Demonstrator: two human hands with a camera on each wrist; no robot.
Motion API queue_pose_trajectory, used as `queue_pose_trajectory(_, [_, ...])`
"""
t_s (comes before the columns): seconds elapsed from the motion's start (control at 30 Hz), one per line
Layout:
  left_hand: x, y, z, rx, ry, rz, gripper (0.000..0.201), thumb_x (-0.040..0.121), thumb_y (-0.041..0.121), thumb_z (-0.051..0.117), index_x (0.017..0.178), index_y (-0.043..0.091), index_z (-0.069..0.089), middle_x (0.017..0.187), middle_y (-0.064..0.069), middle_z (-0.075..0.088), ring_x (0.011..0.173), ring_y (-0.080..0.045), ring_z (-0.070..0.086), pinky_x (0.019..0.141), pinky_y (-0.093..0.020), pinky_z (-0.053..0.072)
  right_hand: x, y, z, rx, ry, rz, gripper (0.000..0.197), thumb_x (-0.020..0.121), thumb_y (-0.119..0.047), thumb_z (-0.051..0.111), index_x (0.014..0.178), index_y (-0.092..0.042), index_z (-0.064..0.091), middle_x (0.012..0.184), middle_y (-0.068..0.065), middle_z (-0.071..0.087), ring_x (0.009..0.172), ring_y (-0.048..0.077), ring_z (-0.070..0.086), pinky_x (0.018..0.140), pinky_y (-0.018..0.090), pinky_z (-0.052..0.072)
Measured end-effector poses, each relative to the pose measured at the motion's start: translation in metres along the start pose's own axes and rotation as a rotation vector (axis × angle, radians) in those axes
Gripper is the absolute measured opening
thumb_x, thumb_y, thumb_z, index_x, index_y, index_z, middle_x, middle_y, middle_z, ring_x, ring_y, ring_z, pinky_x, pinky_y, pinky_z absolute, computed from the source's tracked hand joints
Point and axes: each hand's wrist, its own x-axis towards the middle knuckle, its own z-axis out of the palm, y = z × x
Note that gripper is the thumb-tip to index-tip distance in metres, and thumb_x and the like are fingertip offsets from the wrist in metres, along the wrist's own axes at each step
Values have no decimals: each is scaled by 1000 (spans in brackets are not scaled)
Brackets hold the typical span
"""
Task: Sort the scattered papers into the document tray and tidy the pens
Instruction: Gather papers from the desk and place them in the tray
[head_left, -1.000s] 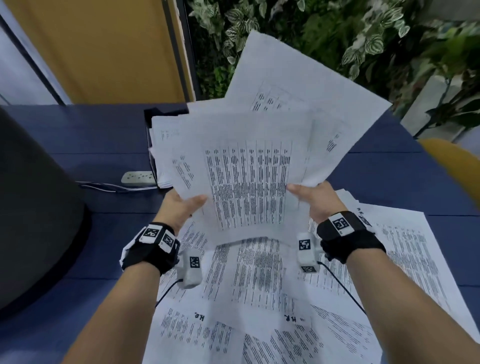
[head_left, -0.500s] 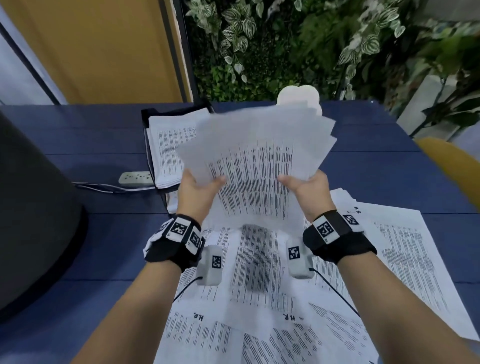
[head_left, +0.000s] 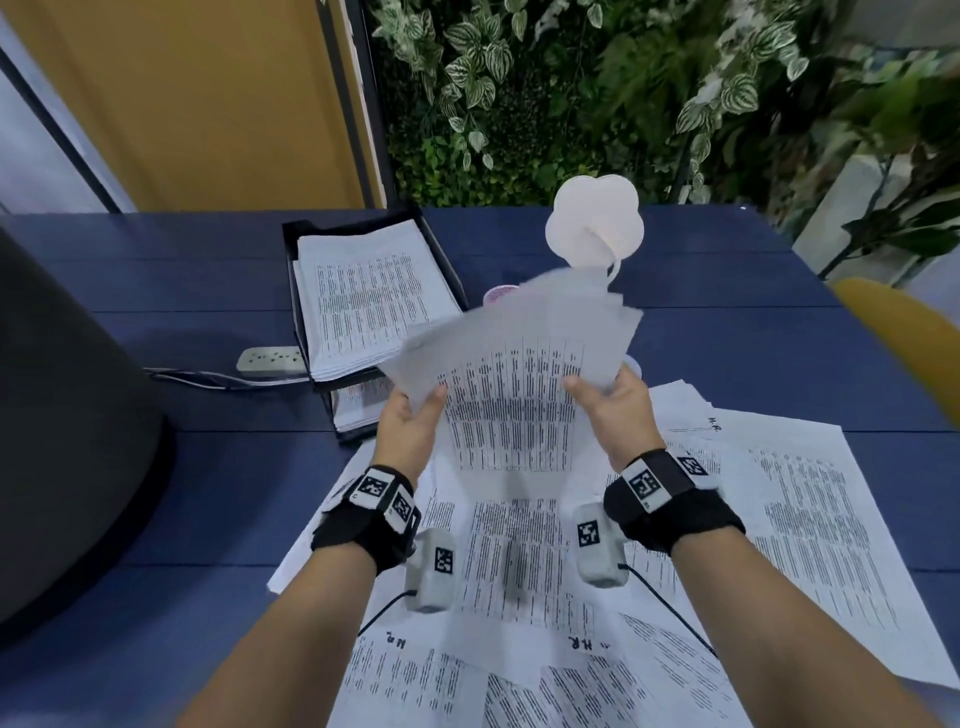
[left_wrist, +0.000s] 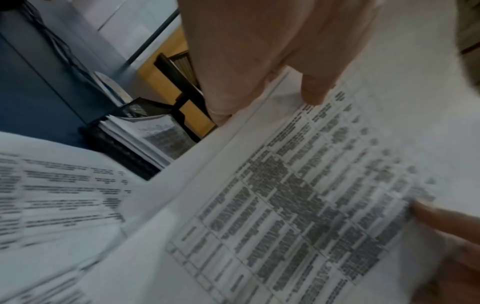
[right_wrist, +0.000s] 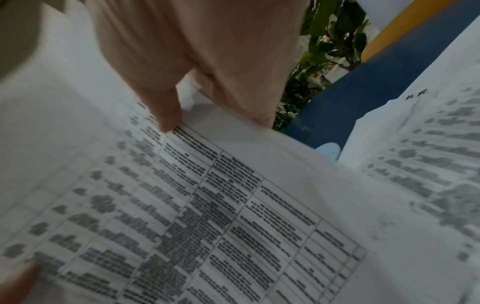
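Head view, nearest edge: loose white printed sheets (head_left: 810, 525), many carrying tables of dark text and some a handwritten "H.R." mark, lying overlapped across the dark blue plank tabletop (head_left: 171, 613). Above them, both forearms with black wrist straps bearing square coded tags. Left hand (head_left: 408, 434): thumb on the face of a fanned stack of white printed pages (head_left: 511, 384), fingers behind it, gripping the stack's left edge. Right hand (head_left: 613, 410): same grip on the right edge, thumb in front. The stack is held clear of the table, tilted away, its top edge blurred. Left wrist view: left thumb tip (left_wrist: 315, 93) pressed on the top page, black tray visible beyond. Right wrist view: right thumb tip (right_wrist: 168, 117) pressed on the same page beside its table grid. Farther left: black two-tier document tray (head_left: 298, 291) on the tabletop, upper tier holding a pile of printed sheets, lower tier holding more. Just left of the tray: white power strip (head_left: 270, 358) with cable. Far left: large dark rounded object (head_left: 72, 415), kind not discernible. Behind the held stack: white flower-shaped object (head_left: 595, 221), and a small pink item partly hidden. Beyond the table: ochre wall panel (head_left: 192, 98) and leafy green plants (head_left: 571, 93).
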Motion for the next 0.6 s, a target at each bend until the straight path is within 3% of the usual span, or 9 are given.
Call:
queue_pose_trajectory(0.03, [-3,7,4,4,5,43,36,95,20,54,127,8,46,89,0,52,113,-28,54,88,-21,46,1,-3,4,6,13,-32,25,89,2,59,108,-14,56,97,-7,66,81,-10,64,78,11,49])
queue_pose_trajectory(0.07, [-4,14,8,-6,0,77,31,96,21,52,126,16,45,115,-9,61,110,-18,57,92,-17,44,1,-7,7,15,34,-64,26,90,2,57,110,-15,56,99,-7,66,82,-11,64,76,9,48])
queue_pose_trajectory(0.13, [0,26,12,-28,20,137,35,97,21,49,131,21,39,120,19,51,104,12,49,98,-13,34,4,-18,13,55,88,-115,27,91,1,56,115,-12,55,100,-10,65,83,-12,63,73,5,47])
queue_pose_trajectory(0.2, [9,33,15,-56,51,193,29,98,18,48,125,25,39,112,25,51,98,20,47,88,-2,37,9,-24,17,68,143,-154,29,91,-1,56,119,-9,54,100,-8,66,86,-6,63,74,7,47])
queue_pose_trajectory(0.3, [18,28,15,-57,87,196,25,98,14,46,122,17,40,112,10,56,102,0,55,78,-6,42,13,-21,21,0,177,-142,30,90,-7,58,117,-17,51,93,-11,65,82,3,62,73,16,48])
queue_pose_trajectory(0.37, [20,17,12,-73,98,145,40,98,17,48,134,13,33,125,0,53,112,-12,53,87,-13,44,14,-14,20,-28,169,-104,29,89,-8,58,114,-17,48,88,-13,62,75,3,60,65,13,48])
queue_pose_trajectory(0.43, [21,9,8,-85,101,87,47,96,20,53,138,14,31,132,-4,50,117,-16,52,99,-28,43,14,-10,17,-30,165,-78,29,88,-5,59,114,-14,47,86,-13,61,68,-2,58,58,8,47])
queue_pose_trajectory(0.53, [26,3,-4,-103,92,58,27,91,13,60,112,23,47,116,-4,62,105,-18,60,97,-39,48,16,-9,10,-33,144,-46,31,86,2,58,111,-12,48,89,-10,62,74,0,60,65,10,49])
queue_pose_trajectory(0.6, [30,1,-10,-145,72,4,31,87,8,63,107,26,48,111,-3,64,106,-22,61,99,-44,46,19,-11,7,-34,104,-22,30,85,5,55,109,-12,49,91,-6,63,81,7,60,72,18,48])
